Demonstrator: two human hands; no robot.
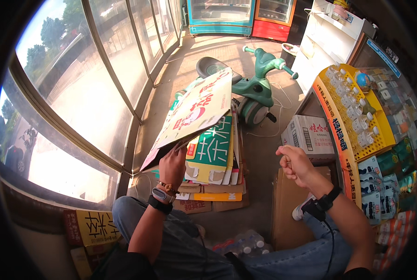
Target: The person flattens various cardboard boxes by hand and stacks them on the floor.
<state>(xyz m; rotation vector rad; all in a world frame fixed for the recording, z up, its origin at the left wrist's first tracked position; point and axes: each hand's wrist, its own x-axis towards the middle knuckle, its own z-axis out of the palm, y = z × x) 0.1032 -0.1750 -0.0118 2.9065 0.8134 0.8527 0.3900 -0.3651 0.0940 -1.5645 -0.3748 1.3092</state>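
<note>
My left hand [172, 165] grips the near edge of a flattened cream cardboard box [198, 105] with red print. That box is tilted up, its far end raised, over a stack of flattened cartons. Topmost in the stack, a green and yellow carton [210, 147] lies partly covered; brown cardboard sheets [226, 204] show beneath it. To the right, apart from the stack, my right hand [296, 166] is raised with its fingers curled. Something thin and pale shows at those fingers, too small to make out.
A green child's ride-on trike [257, 85] stands beyond the stack. Glass panels [107, 70] run along the left. At right are a white carton [308, 136], a brown cardboard sheet [285, 210] and a yellow bottle rack [380, 129]. Wrapped bottles [247, 245] lie between my legs.
</note>
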